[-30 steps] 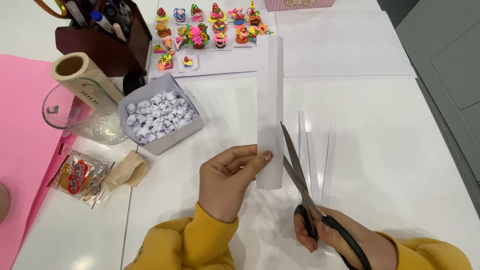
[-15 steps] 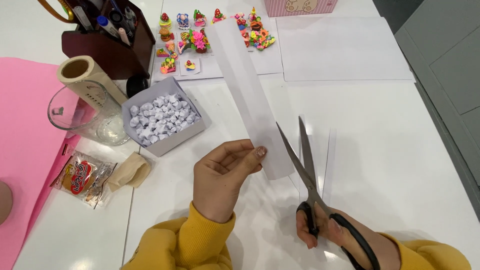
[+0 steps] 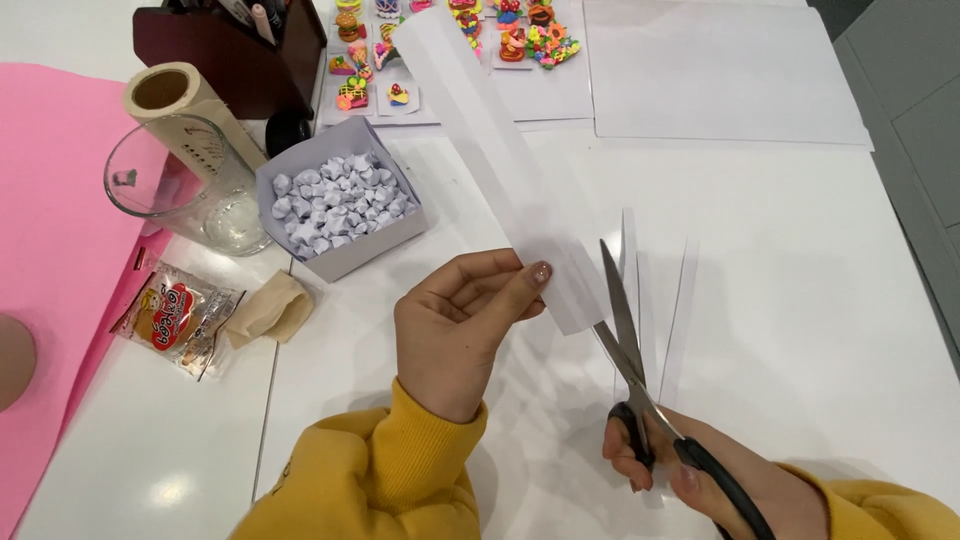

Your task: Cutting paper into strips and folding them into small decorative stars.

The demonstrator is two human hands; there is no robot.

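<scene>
Fingers of the left hand (image 3: 455,325) pinch the near end of the white paper strip (image 3: 500,160), while the right hand (image 3: 700,480) grips the scissors (image 3: 630,340), blades narrowly parted beside the strip's edge, maybe just touching. Best keep the strip taut and feed the cut straight. Compared with a second ago, its far end has swung left, toward the box of folded paper stars (image 3: 340,205).
</scene>
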